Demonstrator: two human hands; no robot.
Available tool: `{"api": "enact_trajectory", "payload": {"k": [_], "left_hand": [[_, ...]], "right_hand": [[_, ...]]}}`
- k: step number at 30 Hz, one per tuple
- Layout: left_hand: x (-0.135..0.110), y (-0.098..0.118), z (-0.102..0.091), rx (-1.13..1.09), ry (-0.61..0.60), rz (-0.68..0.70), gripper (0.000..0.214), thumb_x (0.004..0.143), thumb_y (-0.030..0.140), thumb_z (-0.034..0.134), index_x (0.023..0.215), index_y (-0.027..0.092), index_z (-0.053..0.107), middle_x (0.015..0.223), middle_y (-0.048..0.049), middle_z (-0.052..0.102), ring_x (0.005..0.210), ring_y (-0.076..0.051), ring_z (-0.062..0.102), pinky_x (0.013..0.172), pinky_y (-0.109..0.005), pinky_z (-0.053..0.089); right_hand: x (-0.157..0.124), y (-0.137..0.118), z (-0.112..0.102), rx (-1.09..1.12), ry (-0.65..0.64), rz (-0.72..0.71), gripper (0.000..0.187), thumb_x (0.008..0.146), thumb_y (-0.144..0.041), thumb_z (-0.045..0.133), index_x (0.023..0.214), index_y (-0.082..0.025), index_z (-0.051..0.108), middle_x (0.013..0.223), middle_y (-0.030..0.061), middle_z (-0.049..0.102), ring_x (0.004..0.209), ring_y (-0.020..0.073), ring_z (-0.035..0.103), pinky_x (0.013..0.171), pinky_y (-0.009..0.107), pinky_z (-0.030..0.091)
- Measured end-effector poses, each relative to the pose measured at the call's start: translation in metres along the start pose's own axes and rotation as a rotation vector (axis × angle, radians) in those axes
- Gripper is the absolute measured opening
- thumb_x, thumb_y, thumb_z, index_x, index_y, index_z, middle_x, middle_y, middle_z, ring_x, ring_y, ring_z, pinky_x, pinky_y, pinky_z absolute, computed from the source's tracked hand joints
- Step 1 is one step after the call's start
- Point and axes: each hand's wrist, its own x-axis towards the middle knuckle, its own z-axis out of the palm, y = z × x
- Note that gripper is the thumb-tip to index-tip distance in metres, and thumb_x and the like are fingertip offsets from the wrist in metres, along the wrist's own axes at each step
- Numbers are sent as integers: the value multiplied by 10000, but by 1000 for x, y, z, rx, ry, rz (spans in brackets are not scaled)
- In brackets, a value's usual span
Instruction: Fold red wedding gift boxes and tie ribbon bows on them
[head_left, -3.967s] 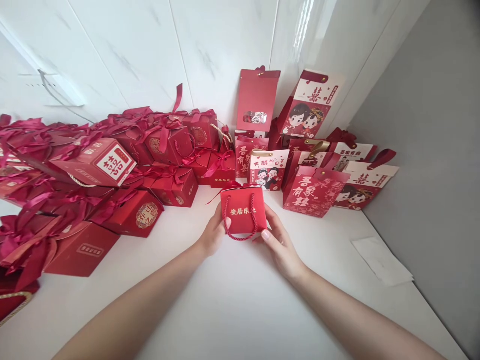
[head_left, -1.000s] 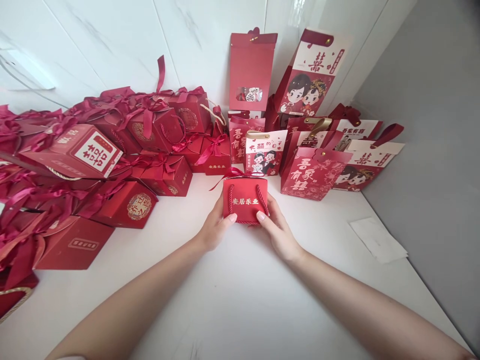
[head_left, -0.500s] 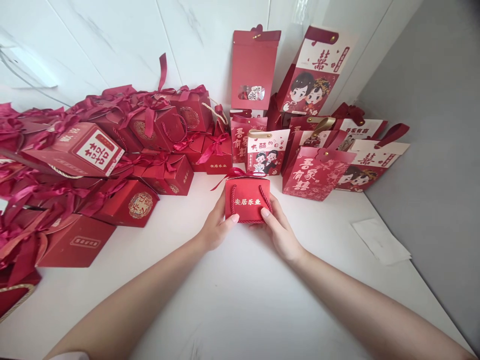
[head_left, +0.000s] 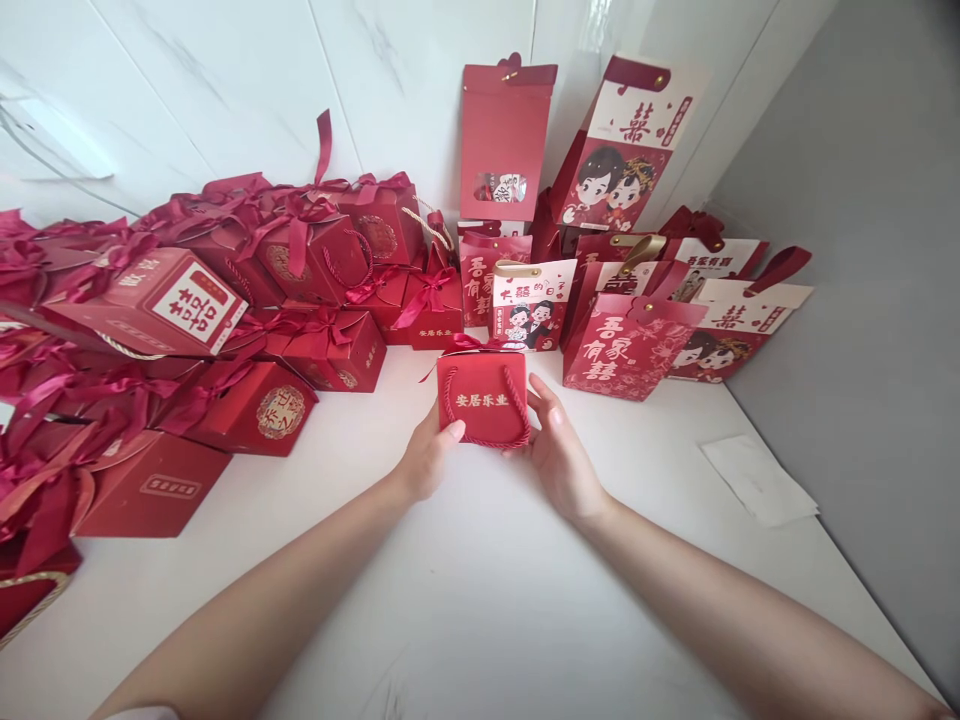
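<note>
A small red gift box with gold characters, a red rope handle and a ribbon on top stands on the white table. My left hand grips its left side, with the thumb pressed on the lower front corner. My right hand is beside the box's right side, fingers stretched out and slightly apart; I cannot tell whether they touch it.
Several red ribboned gift boxes are piled along the left and back. Red and cream paper gift bags stand at the back right, against the tiled wall. A white paper sheet lies near the grey wall on the right.
The box has shifted slightly left. My right thumb has come off the box's front and that hand has opened beside it. My left hand keeps its grip.
</note>
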Motion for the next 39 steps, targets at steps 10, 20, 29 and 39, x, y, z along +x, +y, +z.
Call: {"api": "enact_trajectory", "payload": {"k": [10,20,29,39], "left_hand": [[10,12,1,-184,207,-30,616,971,587,470,1497,277,381,1549,-87,433,1344,-302,490,1020,-425,496],[8,8,5,-253,172,-2,569,943,543,508,1386,186,492,1444,-112,552,1366,-327,481,1148,-479,392],[7,10,8,-274,163,-9,591,940,597,486,1380,203,516,1424,-100,577,1353,-331,500,1118,-466,424],[7,11,6,-240,142,-16,611,965,609,440,1413,195,478,1471,-100,537,1372,-319,479,1117,-447,421]], "right_hand": [[2,-2,0,-2,-38,5,502,952,-412,636,1427,-331,494,1539,12,431,1329,282,498,965,413,572],[-5,-2,4,-187,-83,-47,650,964,-482,622,1530,-353,330,1627,22,284,1410,268,422,1139,473,431],[-1,-2,1,-154,-142,-48,646,948,-477,651,1493,-323,340,1557,67,387,1373,254,457,1162,486,401],[-1,1,1,-156,-121,-29,659,935,-500,657,1487,-317,347,1538,76,409,1322,254,506,1163,495,391]]}}
